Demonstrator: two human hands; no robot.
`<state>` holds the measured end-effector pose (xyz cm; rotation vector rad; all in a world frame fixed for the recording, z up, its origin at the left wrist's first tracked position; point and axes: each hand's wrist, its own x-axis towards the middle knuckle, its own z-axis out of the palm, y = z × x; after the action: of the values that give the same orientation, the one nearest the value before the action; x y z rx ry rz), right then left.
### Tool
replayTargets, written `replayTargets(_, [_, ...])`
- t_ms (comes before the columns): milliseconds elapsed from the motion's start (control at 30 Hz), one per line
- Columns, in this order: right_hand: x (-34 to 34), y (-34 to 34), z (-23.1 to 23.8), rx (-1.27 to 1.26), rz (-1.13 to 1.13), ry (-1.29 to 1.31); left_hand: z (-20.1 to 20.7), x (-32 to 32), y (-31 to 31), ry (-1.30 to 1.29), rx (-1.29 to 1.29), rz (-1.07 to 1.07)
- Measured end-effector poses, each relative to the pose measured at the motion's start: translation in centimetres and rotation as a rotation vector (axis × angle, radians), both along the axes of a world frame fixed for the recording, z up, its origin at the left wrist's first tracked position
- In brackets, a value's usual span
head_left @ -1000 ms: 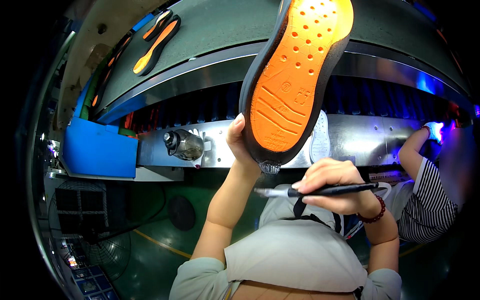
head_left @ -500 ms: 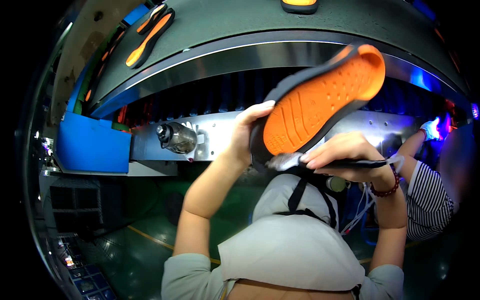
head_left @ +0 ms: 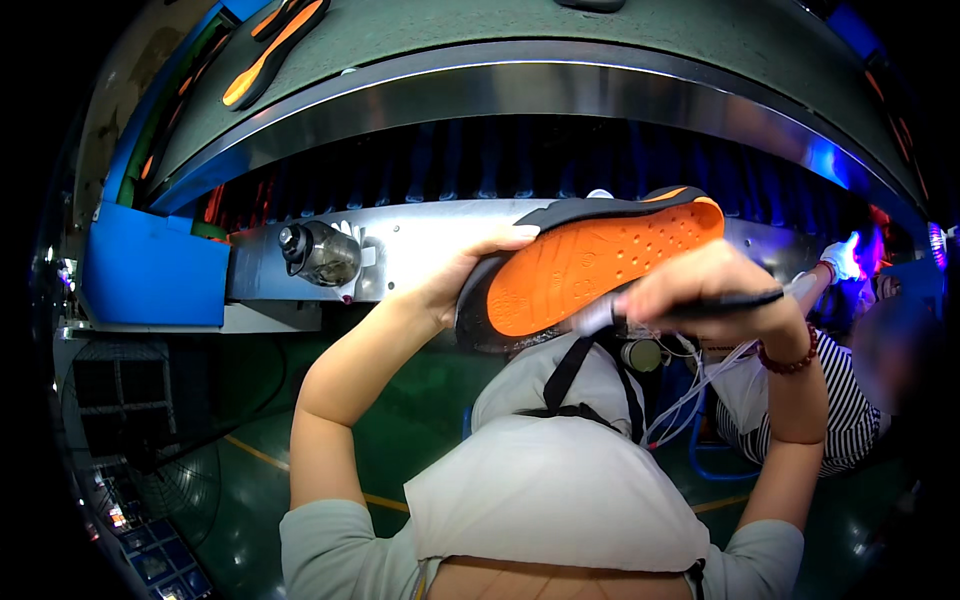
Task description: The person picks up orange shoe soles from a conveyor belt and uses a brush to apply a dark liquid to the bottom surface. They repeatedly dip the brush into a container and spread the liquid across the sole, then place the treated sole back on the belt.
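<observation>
An orange shoe sole [head_left: 590, 265] with a thick black rim is held tilted in front of me, its inner face with ridges and small holes turned up. My left hand [head_left: 455, 270] is closed on its left end, thumb over the black edge. In my right hand [head_left: 715, 285] is a brush [head_left: 597, 316] with a dark handle. Its pale bristles, smeared by motion, touch or nearly touch the near black edge of the sole, where part of the rim looks wet. The right fingers are blurred but wrapped round the handle.
Beyond a metal edge runs a green conveyor belt [head_left: 480, 25] carrying more soles [head_left: 275, 55]. A dark bottle [head_left: 322, 255] stands on the metal ledge [head_left: 420, 240], near a blue panel [head_left: 155, 265]. At the right, a co-worker's gloved hand [head_left: 845, 262] and striped clothing [head_left: 850, 405] show.
The sole has come lower and toward the left, lying flatter. The brush has shifted right along its near edge. Soles on the belt sit further up and left in view.
</observation>
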<state>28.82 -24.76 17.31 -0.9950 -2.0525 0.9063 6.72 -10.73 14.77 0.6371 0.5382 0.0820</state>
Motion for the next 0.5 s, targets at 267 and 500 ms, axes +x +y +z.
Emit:
replayTargets(267, [1.0, -0.4, -0.8, -0.074, -0.046, -0.011, -2.6, -1.9, 1.5, -0.068, -0.034, 0.032])
replayTargets(500, [0.6, -1.4, -0.4, 0.044, -0.074, -0.037, -4.3, -5.2, 6.4, 0.01, 0.276, -0.105])
